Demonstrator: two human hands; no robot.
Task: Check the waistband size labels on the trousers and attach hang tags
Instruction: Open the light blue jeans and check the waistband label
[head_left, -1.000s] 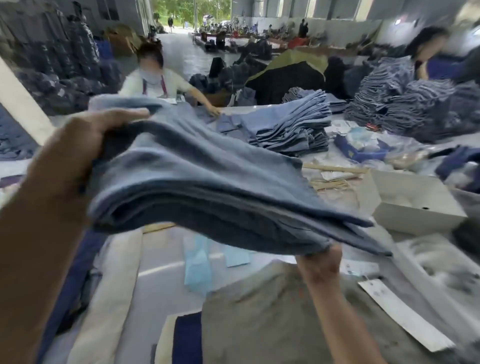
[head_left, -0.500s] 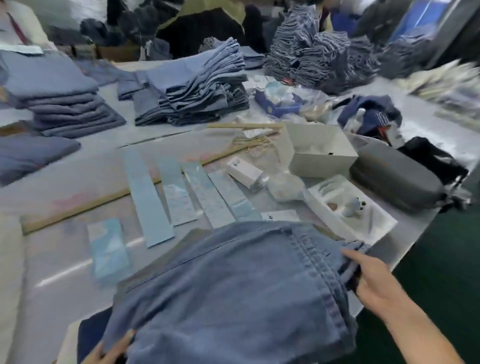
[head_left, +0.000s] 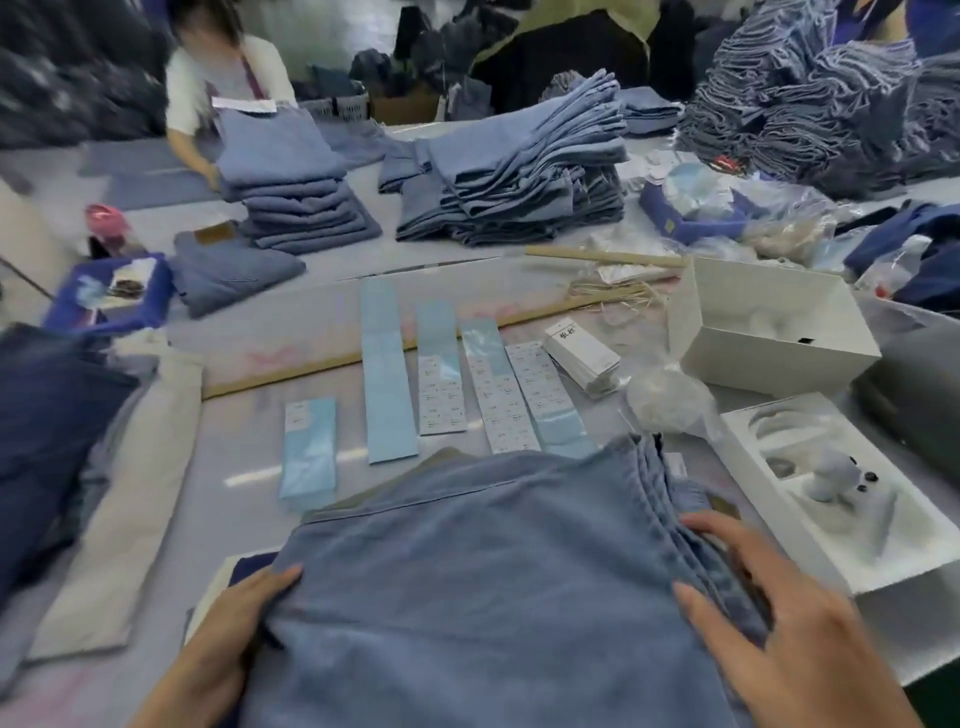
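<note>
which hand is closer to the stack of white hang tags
Right. The right hand rests on the trousers' folded edge, below the hang tags; the left hand grips the opposite edge, farther off.

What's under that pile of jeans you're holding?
Under the jeans a grey-brown sheet's edge and a dark blue piece peek out. The rest is covered.
</note>
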